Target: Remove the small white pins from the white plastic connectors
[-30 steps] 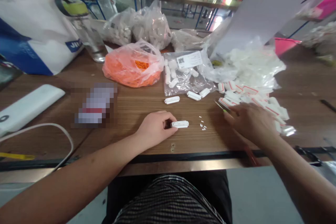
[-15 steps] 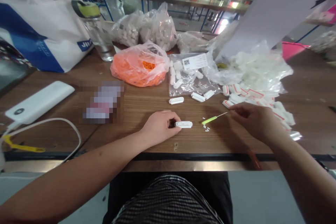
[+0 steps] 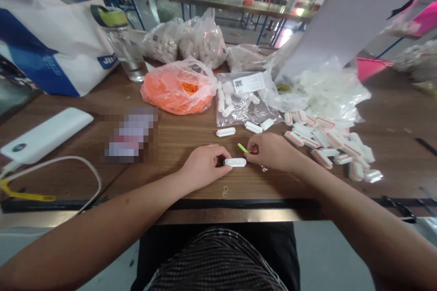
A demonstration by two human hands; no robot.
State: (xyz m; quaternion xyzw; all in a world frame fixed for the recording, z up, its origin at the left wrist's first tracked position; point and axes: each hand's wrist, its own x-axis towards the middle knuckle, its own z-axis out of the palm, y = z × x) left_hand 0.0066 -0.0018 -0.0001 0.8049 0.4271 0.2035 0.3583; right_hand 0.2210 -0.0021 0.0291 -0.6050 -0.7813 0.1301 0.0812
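My left hand (image 3: 203,166) rests on the wooden table (image 3: 177,138) with its fingers pinched on the left end of a small white plastic connector (image 3: 235,162). At the connector's right end, my right hand (image 3: 271,151) is closed on a thin tool with a green handle (image 3: 242,147), which sticks up and to the left of my fingers. A few tiny white bits (image 3: 263,168) lie on the table just beside my right hand.
Loose white connectors (image 3: 226,132) and a clear bag of them (image 3: 241,97) lie behind my hands. An orange bag (image 3: 177,86) sits at centre left and a pile of red-and-white packets (image 3: 327,141) at right. A white power bank (image 3: 44,134), cable (image 3: 68,163) and bottle (image 3: 124,47) are at left.
My right hand has come left from the packet pile, carrying the green-handled tool to the connector's right end. My left hand has kept its hold on the connector.
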